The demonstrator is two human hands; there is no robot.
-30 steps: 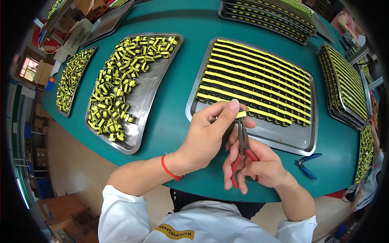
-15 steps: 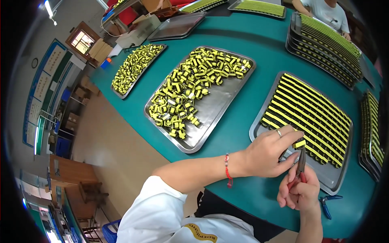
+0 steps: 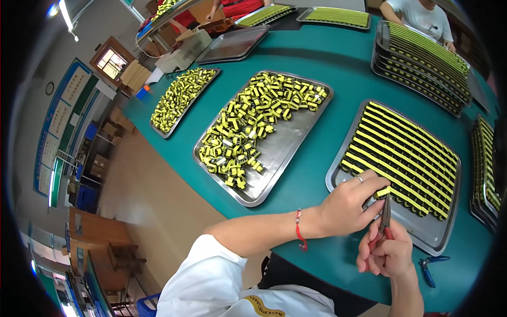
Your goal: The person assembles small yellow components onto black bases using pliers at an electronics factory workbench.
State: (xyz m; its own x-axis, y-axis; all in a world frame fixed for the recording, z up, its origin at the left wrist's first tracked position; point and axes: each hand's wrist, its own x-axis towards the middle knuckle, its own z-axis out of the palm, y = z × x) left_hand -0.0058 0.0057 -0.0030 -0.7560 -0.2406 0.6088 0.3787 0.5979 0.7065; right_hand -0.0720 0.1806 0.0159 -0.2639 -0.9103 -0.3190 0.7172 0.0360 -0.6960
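Bare steel shows along the near side of the row tray, where yellow-and-black pieces stand in tight straight lines. Over that near side, toward the left, the worker's left hand has its grip pinched on a single small piece, yellow face showing; how high it sits above the row tray I can't tell from where I stand. Just below it, the right hand has its grip clenched round the red handles of some pliers, their dark nose pointing up at the piece. Those tips reach its edge, though whether they bite it I can't make out. A red cord bracelet circles the left wrist.

On the green counter, near the row tray's closest corner, lies a blue hand tool. Left of the row tray sits a loose-piece tray, part heaped, part bare; farther left is a second heap. Beyond the row tray rises a tray stack, with a person in a white top behind it
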